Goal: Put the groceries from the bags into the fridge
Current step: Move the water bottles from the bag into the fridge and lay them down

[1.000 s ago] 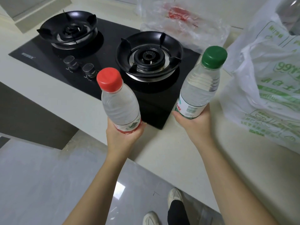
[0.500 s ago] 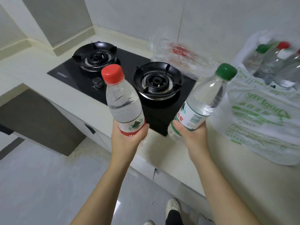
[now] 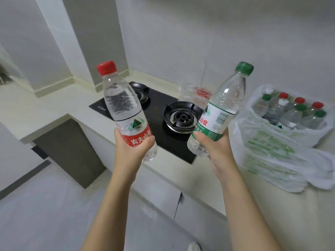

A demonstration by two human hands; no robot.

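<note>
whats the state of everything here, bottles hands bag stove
red-cap bottle, capped, held up, top tilted left
green-cap bottle, capped, held up, top tilted right
left hand, grips the red-cap bottle low
right hand, grips the green-cap bottle low
white bag, open at top
more bottles, capped, inside the white bag
stove, both burners unlit

We lose the lower label of the red-capped bottle (image 3: pixel 123 105) behind the left hand (image 3: pixel 131 149), and the right hand (image 3: pixel 215 147) covers the same part of the green-capped bottle (image 3: pixel 224 105). The red-capped bottle hides part of the far burner (image 3: pixel 140 91). The white bag (image 3: pixel 272 151) walls in the bagged bottles (image 3: pixel 290 115); we cannot count them. The red contents of the clear bag (image 3: pixel 195 93) are blurred. The bottom edge cuts a shoe (image 3: pixel 194 246).
</note>
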